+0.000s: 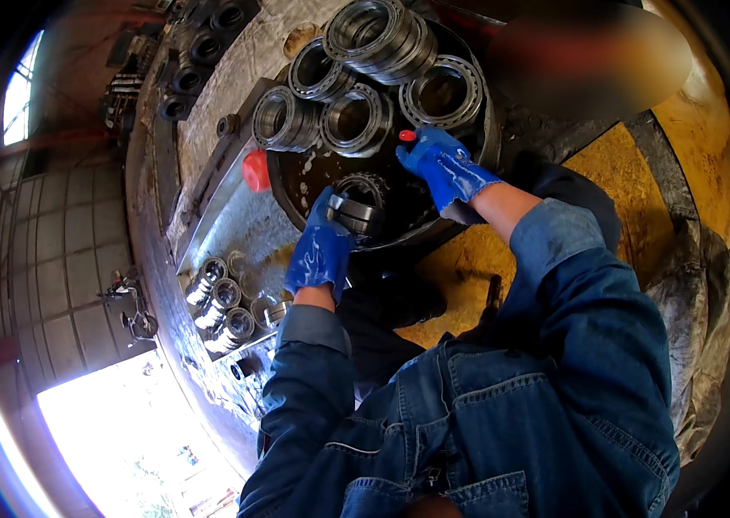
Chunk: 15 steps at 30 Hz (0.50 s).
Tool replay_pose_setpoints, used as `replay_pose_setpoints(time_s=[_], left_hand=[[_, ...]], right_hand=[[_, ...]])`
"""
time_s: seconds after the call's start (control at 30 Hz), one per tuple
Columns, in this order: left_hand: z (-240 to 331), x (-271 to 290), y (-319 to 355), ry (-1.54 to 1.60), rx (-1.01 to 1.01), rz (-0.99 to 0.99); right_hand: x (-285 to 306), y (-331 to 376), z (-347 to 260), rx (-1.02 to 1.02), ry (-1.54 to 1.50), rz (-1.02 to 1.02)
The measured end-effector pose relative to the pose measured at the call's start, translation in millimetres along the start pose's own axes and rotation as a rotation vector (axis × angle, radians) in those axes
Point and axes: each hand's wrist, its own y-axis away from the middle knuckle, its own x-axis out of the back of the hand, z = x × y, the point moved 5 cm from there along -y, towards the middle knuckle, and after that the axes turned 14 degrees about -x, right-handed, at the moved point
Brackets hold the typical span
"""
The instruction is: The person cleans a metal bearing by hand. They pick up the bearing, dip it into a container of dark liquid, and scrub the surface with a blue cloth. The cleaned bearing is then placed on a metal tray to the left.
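My left hand (320, 250), in a blue rubber glove, grips a steel roller bearing (358, 216) at the near left side of a round, dark-walled tub (493, 129). Dark, oily liquid (300, 177) shows inside the tub, below the bearing. Over the tub's right part, my right hand (447, 168), gloved in the same blue, is closed. A small red end (407, 135) sticks out by its thumb, and the rest of that thing is hidden. Several large roller bearings (355, 121) sit at the tub's far side, some of them stacked (382, 39).
Left of the tub lies a metal tray (253, 226) with several smaller bearings (225, 293) on it. A red round object (255, 171) sits against the tub's left rim. Dark ring-shaped parts (188, 79) line the far left. Yellowish sheeting (464, 281) covers the floor nearby.
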Motion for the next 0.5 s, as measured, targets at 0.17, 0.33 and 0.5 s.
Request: replay_pose_setpoints(time_s=[0.17,0.33,0.5], left_hand=[[3.8,-14.0,-21.7,0.274,0.199,0.058],[8.4,-14.0,-32.8,0.136,0.161,-0.116],[10.5,-4.7,-36.3,-0.092,0.096,-0.286]], right_hand=[[-4.0,1.2,-0.5,-0.067,0.035,-0.074],[-5.6,3.1,5.3,-0.043,0.008,-0.105],[-8.1,-0.5,7.1,-0.086,0.044,-0.098]])
